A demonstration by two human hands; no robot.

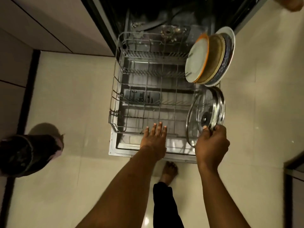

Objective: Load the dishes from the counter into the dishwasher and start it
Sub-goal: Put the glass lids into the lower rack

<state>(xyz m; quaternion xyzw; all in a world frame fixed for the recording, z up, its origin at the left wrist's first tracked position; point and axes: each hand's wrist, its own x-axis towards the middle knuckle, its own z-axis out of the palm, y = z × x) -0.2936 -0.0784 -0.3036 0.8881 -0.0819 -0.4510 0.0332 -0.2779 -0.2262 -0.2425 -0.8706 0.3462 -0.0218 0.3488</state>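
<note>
Our right hand (212, 142) grips the glass lid (199, 106) at its near edge, thumb pressed on the glass just below the dark knob and the other fingers curled behind the metal rim; the lid stands on edge, tilted, at about four o'clock of the lower rack (115, 89); whether its bottom edge sits between the tines we cannot tell. Our left hand (154, 139) holds nothing, palm down with its fingers straight and slightly spread, at six o'clock over the rack's near rim; we cannot tell whether it touches the wire. The rack stands out of the dishwasher (164, 17) over the lowered door (115, 150). At two o'clock of the rack a stack of plates (197, 58) stands on edge, leaning together; the nearest is white with an orange rim, then a brownish one, then darker ones and a larger white plate at the back. At nine o'clock on the pale tiled floor (74, 96), well apart from the rack, stands a dark bin (24, 155); at six o'clock, just beside the door's edge, is our bare foot (169, 170).
</note>
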